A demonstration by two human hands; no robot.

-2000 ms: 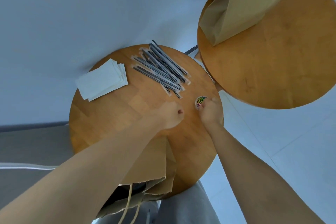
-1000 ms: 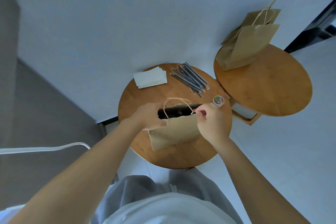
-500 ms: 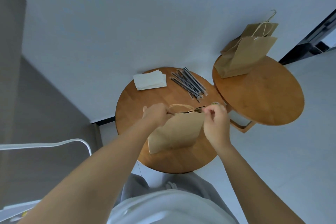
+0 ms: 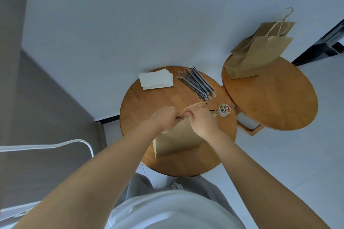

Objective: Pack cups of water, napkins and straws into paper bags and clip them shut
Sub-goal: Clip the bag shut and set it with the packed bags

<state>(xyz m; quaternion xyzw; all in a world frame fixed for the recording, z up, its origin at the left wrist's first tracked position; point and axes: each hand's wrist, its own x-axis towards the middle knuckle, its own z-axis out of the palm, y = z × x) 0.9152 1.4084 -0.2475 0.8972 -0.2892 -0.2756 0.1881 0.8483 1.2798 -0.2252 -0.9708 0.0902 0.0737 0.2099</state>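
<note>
Two hands meet at the top edge of one paper bag (image 4: 178,139) standing on the near round counter (image 4: 141,104): left hand (image 4: 165,119) and right hand (image 4: 202,122) both pinch its mouth, which runs left to right between them. Beyond, just right of the right hand: tub of coloured paper clips (image 4: 224,110). Farther: straws (image 4: 197,82), napkins (image 4: 156,78). Farthest, second counter (image 4: 275,98): clipped bag (image 4: 260,55).

Near round table (image 4: 141,106): smooth, satin-finished wood. On it: matt brown paper bag (image 4: 178,139) with twisted paper-cord handle (image 4: 191,108); white matt paper napkins (image 4: 156,81); straws (image 4: 197,83) in clear glossy wrappers; small clear plastic tub (image 4: 224,110).
</note>
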